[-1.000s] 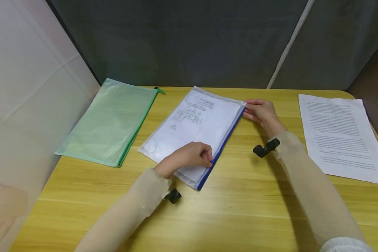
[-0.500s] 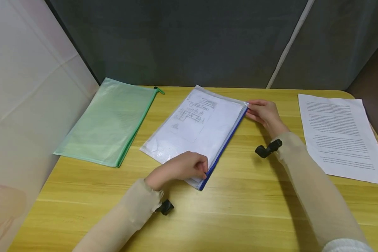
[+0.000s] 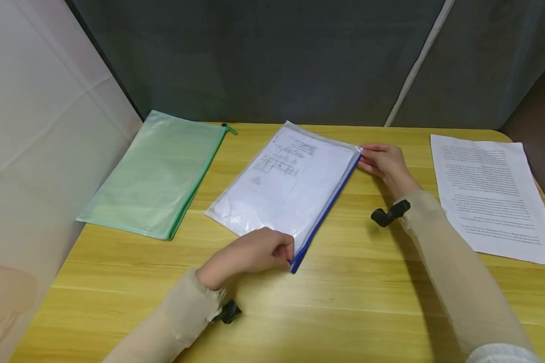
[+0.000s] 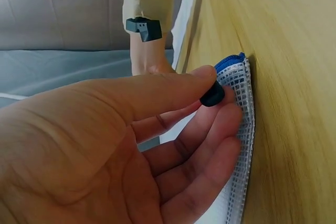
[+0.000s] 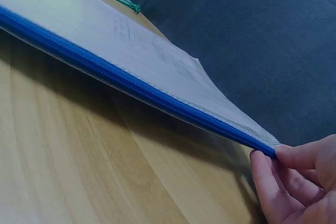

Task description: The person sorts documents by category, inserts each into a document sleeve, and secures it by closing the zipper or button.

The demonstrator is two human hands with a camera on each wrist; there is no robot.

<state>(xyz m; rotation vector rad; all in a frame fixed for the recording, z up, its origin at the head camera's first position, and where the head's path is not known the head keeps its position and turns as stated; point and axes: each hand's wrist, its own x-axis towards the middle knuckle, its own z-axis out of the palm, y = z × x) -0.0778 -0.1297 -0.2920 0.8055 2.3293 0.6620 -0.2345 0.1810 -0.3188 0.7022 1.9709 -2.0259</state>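
Mesh pouch: your white pouch with the blue zip lies slantwise mid-worktop, papers inside, near corner towards the front edge, far corner towards the back edge.
Left hand: your left hand pinches the dark zip pull between thumb and fingers at the pouch's near corner.
Right hand: your right hand pinches the far end of the zip between thumb and fingertips, lifting that corner a little off the worktop.
Risk, slack: if your right hand eases its pinch, the zip line could go slack and the pull may jam or drag the whole pouch across the wood.
Risk, snag: the inner sheets lie close to the zip; a page edge caught in the teeth could tear or stall the pull.
Risk, slip: the pull is small, so a sideways tug could make it slip from your fingers.
Risk, neighbours: a wide sweep of your right sleeve could scuff the loose printed sheets by the right edge; the green pouch by the left edge is well apart.
Hidden, zip state: you cannot tell how much of the zip is closed; the left hand covers the near end in the head view.
Hidden, papers: the print and diagram are too small to read.
Cut off: the right wrist view shows only fingertips; the sheets' right corner runs out of frame.
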